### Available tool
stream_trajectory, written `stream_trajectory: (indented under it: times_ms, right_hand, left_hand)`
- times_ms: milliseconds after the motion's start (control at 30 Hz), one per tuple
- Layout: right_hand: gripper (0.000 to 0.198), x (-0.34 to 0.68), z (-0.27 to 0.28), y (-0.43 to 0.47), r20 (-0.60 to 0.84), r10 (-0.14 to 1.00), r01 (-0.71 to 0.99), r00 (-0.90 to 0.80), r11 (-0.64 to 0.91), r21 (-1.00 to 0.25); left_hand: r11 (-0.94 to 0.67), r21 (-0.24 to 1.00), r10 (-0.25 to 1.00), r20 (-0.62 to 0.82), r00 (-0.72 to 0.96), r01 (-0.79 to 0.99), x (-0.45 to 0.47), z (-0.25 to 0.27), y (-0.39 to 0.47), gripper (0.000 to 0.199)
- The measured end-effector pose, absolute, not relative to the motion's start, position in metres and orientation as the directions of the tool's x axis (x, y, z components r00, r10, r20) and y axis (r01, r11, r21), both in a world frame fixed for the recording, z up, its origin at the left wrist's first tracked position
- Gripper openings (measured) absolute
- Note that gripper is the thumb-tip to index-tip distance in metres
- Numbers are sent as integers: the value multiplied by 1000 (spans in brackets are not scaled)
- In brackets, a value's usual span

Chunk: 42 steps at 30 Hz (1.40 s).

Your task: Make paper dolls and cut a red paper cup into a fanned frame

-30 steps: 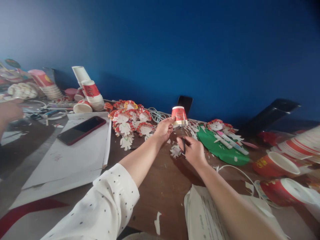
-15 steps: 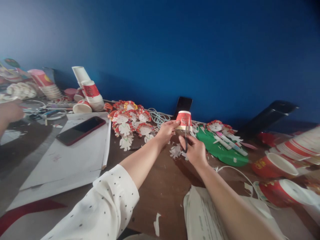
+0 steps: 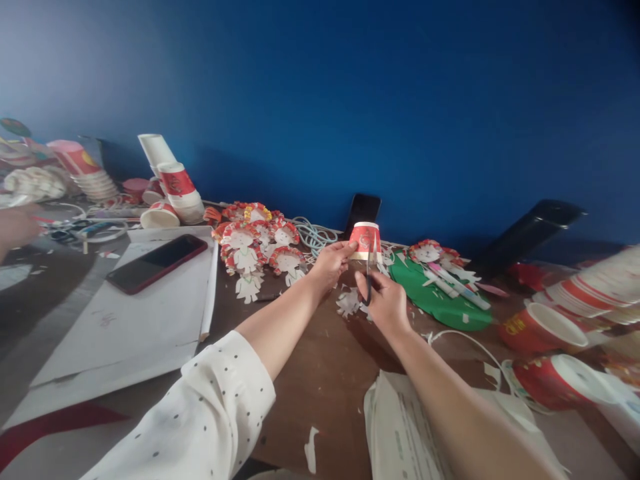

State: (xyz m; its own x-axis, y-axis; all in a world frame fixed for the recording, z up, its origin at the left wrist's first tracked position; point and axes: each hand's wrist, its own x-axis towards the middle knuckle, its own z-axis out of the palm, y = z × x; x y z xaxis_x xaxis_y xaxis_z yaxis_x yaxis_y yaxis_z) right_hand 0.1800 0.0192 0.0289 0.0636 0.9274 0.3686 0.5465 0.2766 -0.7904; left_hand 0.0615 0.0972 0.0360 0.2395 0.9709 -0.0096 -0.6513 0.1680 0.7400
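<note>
Red paper cup [image 3: 365, 241], turned upside down with its white base up, sits in the fingertips of my left hand [image 3: 330, 263], raised above the brown table [image 3: 320, 373] in front of the blue wall [image 3: 350, 100]. My right hand [image 3: 384, 303] is closed around the handles of a pair of scissors [image 3: 369, 277], whose dark blades point up at the cup's lower edge; I cannot tell whether the blades are parted or together. Just beneath the hands lie white paper scraps [image 3: 349, 303]. Left of them I see a cluster of paper dolls [image 3: 255, 243] with red frills, and beyond those a stack of cups [image 3: 180, 190]. A dark phone [image 3: 156, 263] rests on white sheets [image 3: 130, 313] at my left. To the right lies a green disc [image 3: 440, 300] with markers [image 3: 457, 283] on it, and further right several red cups [image 3: 543, 328] on their sides.
</note>
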Motion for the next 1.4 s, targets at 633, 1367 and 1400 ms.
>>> stream_trajectory:
  times_ms: [633, 1367, 1400]
  right_hand:
    - [32, 179, 21, 20, 330, 943, 504, 30, 271, -820]
    - [35, 181, 24, 20, 417, 906, 592, 76, 295, -750]
    - [35, 181, 24, 20, 416, 906, 592, 75, 295, -750]
  left_hand:
    - [238, 686, 953, -28, 302, -688, 60, 27, 104, 24]
    - [272, 687, 919, 21, 393, -674, 69, 19, 103, 25]
    - [273, 688, 920, 18, 391, -673, 69, 20, 103, 25]
